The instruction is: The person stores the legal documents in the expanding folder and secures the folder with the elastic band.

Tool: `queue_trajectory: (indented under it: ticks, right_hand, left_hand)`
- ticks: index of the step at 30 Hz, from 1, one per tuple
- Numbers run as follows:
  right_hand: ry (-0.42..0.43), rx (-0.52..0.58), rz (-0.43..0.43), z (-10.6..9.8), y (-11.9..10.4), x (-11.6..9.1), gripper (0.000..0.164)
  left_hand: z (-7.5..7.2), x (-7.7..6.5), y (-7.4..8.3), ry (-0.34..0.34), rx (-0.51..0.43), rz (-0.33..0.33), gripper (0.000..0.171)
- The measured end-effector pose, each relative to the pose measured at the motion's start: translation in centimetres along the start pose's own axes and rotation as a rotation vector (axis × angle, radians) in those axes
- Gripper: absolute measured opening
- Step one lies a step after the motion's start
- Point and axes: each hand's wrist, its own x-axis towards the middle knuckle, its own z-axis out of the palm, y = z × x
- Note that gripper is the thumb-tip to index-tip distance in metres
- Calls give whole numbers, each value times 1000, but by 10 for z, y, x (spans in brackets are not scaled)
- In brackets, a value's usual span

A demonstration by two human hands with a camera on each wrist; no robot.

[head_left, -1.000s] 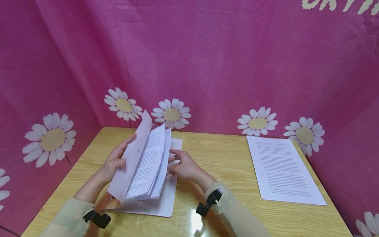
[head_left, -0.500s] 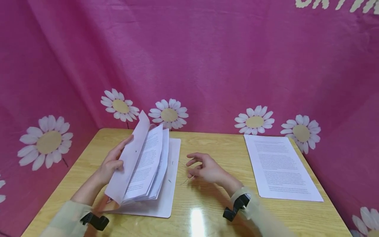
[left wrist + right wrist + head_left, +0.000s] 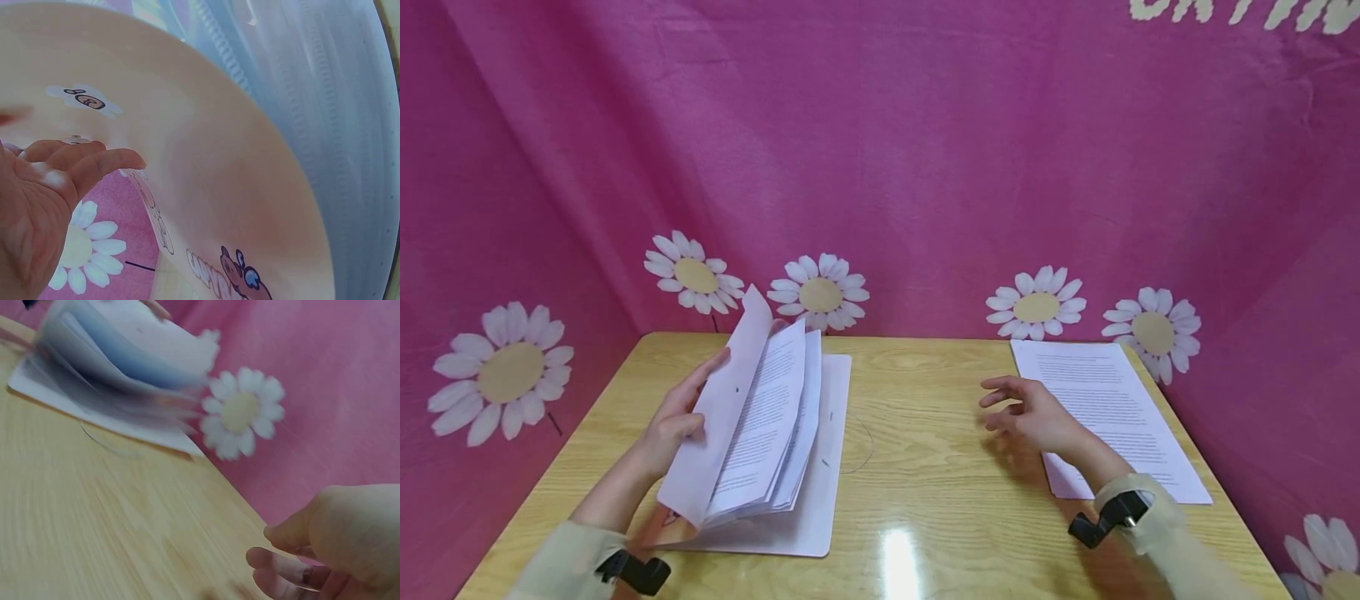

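An opened folder [image 3: 831,500] lies at the left of the table, its white-lined cover [image 3: 715,437] raised at a slant. Printed sheets [image 3: 765,417] fan up inside it. My left hand [image 3: 666,429] holds the cover at its left edge, thumb at the rim and fingers along the outside. Seen from the left wrist, the cover's orange outside [image 3: 206,125] bears cartoon drawings, with clear plastic sleeves [image 3: 325,125] behind. My right hand [image 3: 1030,412], fingers loosely bent and holding nothing, hovers above the table beside a stack of printed paper [image 3: 1097,392].
A thin cord loop [image 3: 870,450] sticks out from the folder's right edge onto the wooden table [image 3: 940,492]. Pink cloth [image 3: 887,167] with daisies hangs behind and at both sides. The paper stack lies by the table's right edge.
My right hand has left the folder's inner sheets and moved right across the table to the paper stack. My left hand keeps the cover raised.
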Motion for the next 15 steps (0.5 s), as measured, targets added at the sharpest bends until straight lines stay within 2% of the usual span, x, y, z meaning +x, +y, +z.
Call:
queue_trajectory:
  ticks: [9,15]
  right_hand:
    - [132,-43,43,-56,33,-21,61]
    - [238,-284,91,-89,56,-30,64]
  left_hand:
    - [1,0,2,9,0,8,94]
    - [1,0,1,0,2,-5,95]
